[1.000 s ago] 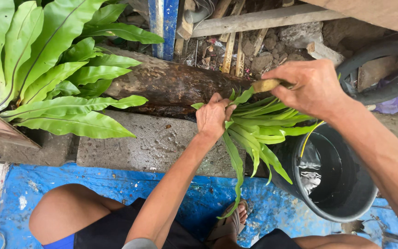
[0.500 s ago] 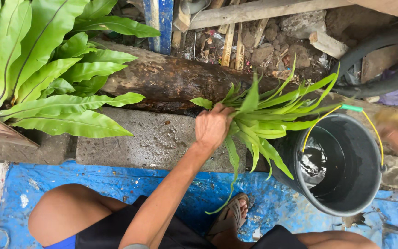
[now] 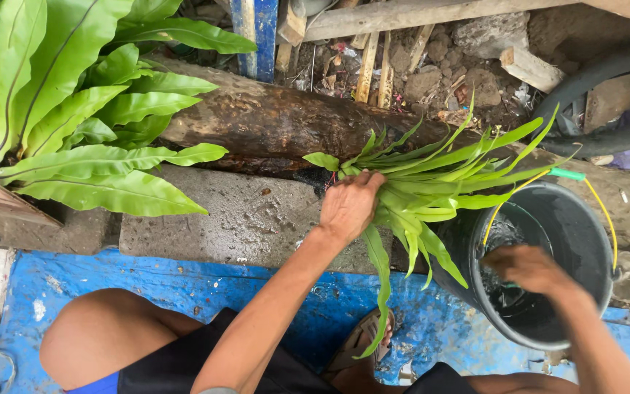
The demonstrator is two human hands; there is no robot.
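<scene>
Gripping the base of a small fern, the left hand is closed around the plant's root end and presses it down against a wet concrete slab. The fern's narrow green fronds fan out to the right, some over the rim of a black bucket, some drooping toward the person's knees. The right hand hangs over the bucket's mouth, just above the water; it is blurred, fingers curled downward, and whether it holds anything cannot be told. A yellow bail with a green grip arcs over the bucket's far rim.

This is an outdoor work spot on the ground. Behind the slab lies a dark, damp log, touching the slab's far edge. Beyond the log are soil, stones, splintered wood scraps and a blue post. A black hose curves at upper right. At left a large fern with broad, glossy leaves spreads over the slab's corner. A blue tarp, wet and scuffed, covers the ground under the person's bare legs, and a sandalled foot rests on it below the drooping fronds.
</scene>
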